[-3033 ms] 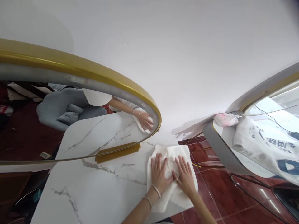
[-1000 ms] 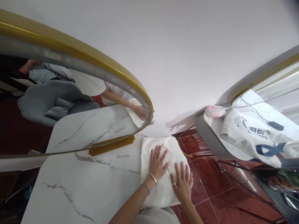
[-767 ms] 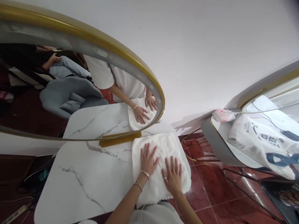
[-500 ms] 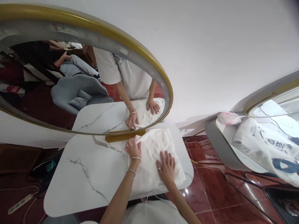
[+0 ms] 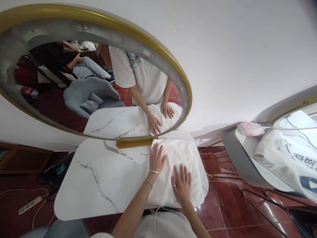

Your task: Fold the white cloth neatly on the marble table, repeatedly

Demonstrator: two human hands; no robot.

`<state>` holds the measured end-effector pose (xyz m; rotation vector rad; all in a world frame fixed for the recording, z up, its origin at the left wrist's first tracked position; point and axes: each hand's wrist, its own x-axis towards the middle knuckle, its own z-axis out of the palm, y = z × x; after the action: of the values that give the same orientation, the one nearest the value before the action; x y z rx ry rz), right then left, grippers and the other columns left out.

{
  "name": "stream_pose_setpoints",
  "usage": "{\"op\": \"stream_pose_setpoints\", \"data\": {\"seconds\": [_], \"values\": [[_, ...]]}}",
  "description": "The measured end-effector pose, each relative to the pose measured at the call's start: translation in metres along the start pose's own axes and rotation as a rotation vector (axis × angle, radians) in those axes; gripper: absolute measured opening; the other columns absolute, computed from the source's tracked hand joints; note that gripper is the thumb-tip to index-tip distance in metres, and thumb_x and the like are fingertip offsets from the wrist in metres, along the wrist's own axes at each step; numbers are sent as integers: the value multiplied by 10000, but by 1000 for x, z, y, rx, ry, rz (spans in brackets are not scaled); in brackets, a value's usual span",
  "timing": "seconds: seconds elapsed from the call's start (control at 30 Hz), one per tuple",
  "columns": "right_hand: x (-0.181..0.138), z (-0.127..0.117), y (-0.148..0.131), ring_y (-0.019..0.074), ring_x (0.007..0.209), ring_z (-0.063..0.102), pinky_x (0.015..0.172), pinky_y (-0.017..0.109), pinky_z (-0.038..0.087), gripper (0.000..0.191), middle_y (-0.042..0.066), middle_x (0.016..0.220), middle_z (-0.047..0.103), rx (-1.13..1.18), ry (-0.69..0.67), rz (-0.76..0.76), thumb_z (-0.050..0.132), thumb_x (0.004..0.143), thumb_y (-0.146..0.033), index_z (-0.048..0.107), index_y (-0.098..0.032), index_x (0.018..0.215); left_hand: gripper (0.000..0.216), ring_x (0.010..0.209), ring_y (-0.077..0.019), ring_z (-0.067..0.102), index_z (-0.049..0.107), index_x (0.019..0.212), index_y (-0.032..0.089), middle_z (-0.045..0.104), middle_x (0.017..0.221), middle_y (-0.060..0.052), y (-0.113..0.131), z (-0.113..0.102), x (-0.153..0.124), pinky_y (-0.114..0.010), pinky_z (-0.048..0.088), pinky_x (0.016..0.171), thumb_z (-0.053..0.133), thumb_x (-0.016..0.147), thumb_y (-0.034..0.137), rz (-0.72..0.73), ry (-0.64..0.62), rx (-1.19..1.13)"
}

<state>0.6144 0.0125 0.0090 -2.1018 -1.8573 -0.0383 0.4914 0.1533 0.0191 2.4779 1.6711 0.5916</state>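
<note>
The left hand (image 5: 157, 160) lay spread over the upper left part of the white cloth (image 5: 177, 152), and the right hand (image 5: 182, 185), also spread, rested lower down — set apart, it seemed, to keep the fabric flat from two places. The cloth lay near the right end of the marbled table (image 5: 79, 195) — beside the mirror's gold stand (image 5: 133, 142), whose position left that end free for both hands.

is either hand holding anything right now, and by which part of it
Nothing is held: the left hand lies flat near the left edge of the white, roughly square fabric cloth, and the right hand is spread flat nearer its middle.
</note>
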Motion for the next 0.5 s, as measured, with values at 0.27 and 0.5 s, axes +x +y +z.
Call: {"op": "stream_pose_setpoints", "data": {"seconds": [0.27,0.5], "values": [[21,-5,-30,408,1425,60,1066,688,91,737,113,1578,56,21,-151,-207,486,879,-531,146,-333,1502,569,1449,-246,155,242,1476,187,216,1556,-122,-38,-12,0,-517,118,1161,363,950,368,-102,-20,45],[11,1,-74,451,1412,-10,995,757,-85,916,145,1571,-38,146,-403,-527,522,781,-692,76,-345,1503,572,1440,-231,190,272,1465,201,273,1542,-94,-84,-29,-8,-493,75,1174,392,939,392,-15,-21,81]]}}
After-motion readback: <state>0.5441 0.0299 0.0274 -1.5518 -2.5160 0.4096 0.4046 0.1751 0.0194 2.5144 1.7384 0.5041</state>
